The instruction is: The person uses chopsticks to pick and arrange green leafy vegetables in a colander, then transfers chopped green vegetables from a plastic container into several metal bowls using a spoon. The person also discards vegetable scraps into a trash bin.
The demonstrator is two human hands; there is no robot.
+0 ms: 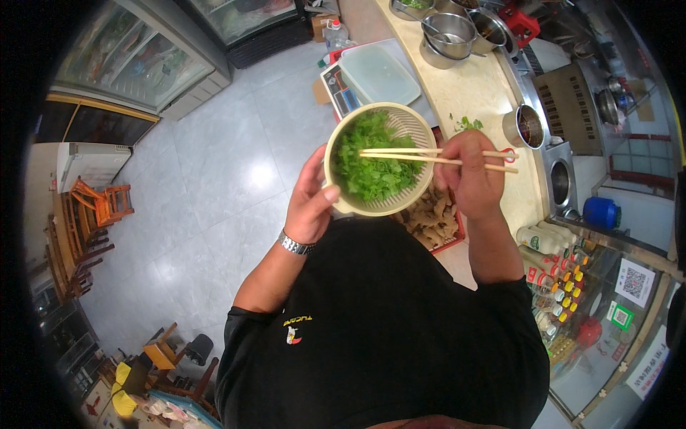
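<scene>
My left hand (311, 201) grips the rim of a cream plastic colander (381, 209) at its left side, the thumb over the edge. Chopped leafy green herbs (375, 166), perhaps cilantro, fill much of it. In my right hand (471, 174) is a pair of wooden chopsticks (418, 155), their tips at the greens. A few loose leaves (468, 124) lie on the pale countertop (455, 91) beyond that hand. Below the colander, a red crate (450, 244) of ginger roots (429, 217) is partly hidden.
Metal pots (449, 37) stand at the counter's far end. A pot of dark sauce (524, 127) sits near its right edge. Beyond the colander are a lidded plastic container (379, 74) and a digital scale (338, 88). Bottles (552, 273) crowd the right; wooden chairs (110, 201) stand left.
</scene>
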